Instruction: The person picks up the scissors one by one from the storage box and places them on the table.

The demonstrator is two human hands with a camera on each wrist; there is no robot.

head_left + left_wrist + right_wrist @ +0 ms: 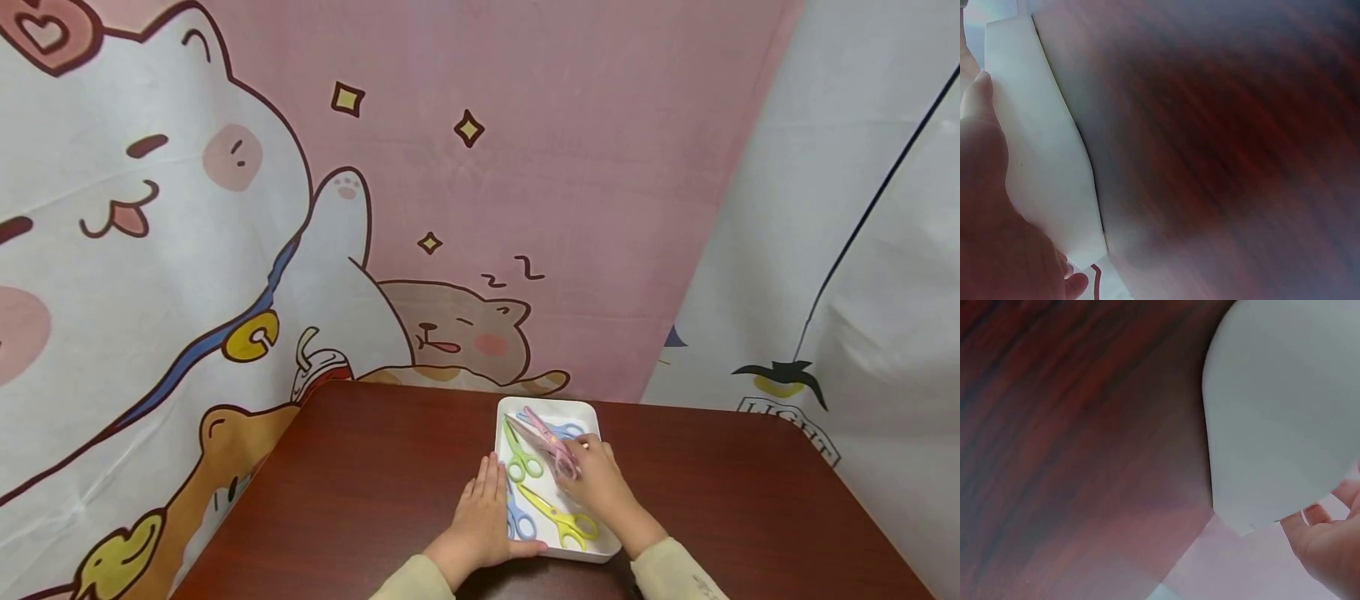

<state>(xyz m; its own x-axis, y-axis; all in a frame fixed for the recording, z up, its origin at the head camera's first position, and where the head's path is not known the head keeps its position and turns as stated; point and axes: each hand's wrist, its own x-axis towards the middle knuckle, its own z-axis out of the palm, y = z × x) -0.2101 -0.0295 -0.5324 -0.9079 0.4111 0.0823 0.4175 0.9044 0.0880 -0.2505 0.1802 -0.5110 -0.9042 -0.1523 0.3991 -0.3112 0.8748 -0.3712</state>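
On the table stands a white tray [551, 485] holding several pairs of children's scissors. My right hand [602, 481] reaches over its right side and grips pink scissors [551, 437] by the handles, blades pointing toward the back left. Beneath and beside them lie green scissors [516, 448] and blue scissors [566, 431]. Yellow scissors [557, 513] lie near the front, with more blue scissors [519, 518] partly hidden by my left hand [483, 515]. That hand rests along the tray's left wall, fingers straight, thumb at the front edge. Both wrist views show mostly the tray's outer wall [1047, 144].
The dark reddish-brown table [360, 483] extends to both sides of the tray. Behind it hangs a pink and white cloth [600, 208] printed with cartoon cats, close to the table's back edge.
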